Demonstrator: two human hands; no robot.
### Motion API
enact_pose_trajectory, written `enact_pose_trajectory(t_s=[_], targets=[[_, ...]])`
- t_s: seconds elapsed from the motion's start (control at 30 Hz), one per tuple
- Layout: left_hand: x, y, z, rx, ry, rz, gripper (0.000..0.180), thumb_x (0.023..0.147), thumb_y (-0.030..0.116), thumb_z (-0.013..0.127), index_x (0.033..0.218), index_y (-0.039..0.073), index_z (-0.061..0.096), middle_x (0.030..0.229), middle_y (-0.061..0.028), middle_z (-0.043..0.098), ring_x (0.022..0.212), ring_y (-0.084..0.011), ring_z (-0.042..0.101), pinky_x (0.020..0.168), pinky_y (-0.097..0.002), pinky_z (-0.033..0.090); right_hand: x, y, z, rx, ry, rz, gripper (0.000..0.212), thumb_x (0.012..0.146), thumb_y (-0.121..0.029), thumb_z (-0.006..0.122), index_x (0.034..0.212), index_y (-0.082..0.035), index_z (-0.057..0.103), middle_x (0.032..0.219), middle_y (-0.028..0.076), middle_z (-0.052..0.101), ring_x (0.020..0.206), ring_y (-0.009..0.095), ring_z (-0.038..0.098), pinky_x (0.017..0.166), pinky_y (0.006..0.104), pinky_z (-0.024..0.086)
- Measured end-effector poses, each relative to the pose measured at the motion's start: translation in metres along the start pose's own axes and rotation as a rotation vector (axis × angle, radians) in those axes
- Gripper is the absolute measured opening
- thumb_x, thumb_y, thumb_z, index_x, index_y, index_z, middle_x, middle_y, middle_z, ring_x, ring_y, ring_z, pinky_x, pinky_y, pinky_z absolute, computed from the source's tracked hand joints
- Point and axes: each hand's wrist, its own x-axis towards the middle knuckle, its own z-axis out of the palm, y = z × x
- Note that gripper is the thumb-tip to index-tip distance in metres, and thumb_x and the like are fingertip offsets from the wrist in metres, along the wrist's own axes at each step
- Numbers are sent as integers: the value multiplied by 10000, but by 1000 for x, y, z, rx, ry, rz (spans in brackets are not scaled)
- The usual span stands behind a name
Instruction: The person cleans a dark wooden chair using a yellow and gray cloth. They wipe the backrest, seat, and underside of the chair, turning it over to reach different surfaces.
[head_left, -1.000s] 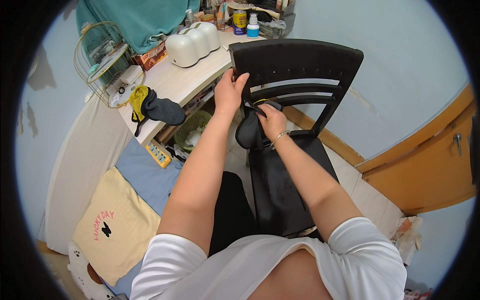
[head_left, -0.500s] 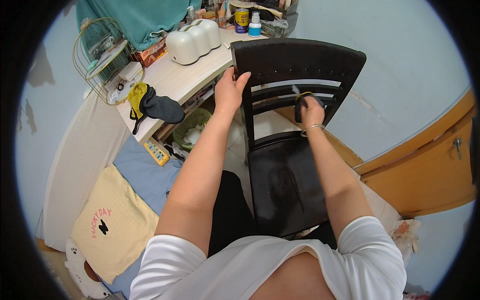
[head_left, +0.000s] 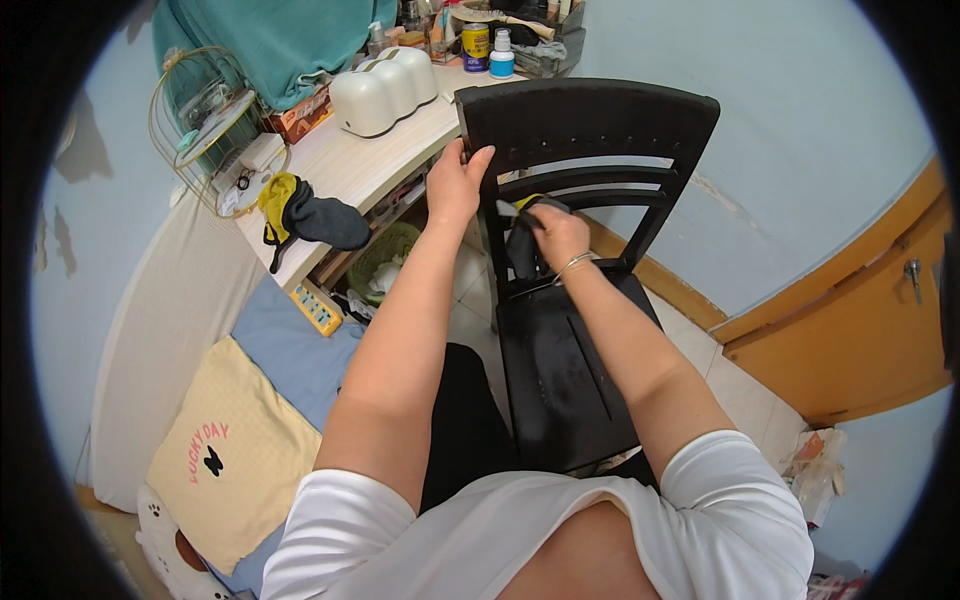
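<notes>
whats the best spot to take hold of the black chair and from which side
Likely the left side edge of the black chair's backrest, coming from the left: that edge is slim and runs the backrest's full height, so a hand should wrap around it easily. The left hand grips there.

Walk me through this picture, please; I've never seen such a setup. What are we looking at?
There's no machine here, just a person's two bare hands. The view comes from the left of two fisheye cameras on their head, looking down, so straight edges bend.

The left hand grips the side of a black slatted chair's backrest. The right hand holds a dark grey-and-yellow cloth piece at the lower backrest.

On the pale desk lie a similar mitt-shaped piece, a white lobed box, a can and a bottle.
</notes>
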Motion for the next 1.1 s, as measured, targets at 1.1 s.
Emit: enact_pose_trajectory(t_s=[1.1], targets=[[-178, -40, -10, -706, -268, -868, 665, 908, 525, 539, 1420, 149, 342, 1333, -71, 466, 1184, -213, 461, 969, -467, 406, -82, -84, -20, 993, -203, 884, 77, 870, -98, 622, 937, -90, 583, 706, -9, 570, 512, 51, 454, 422, 201, 310]])
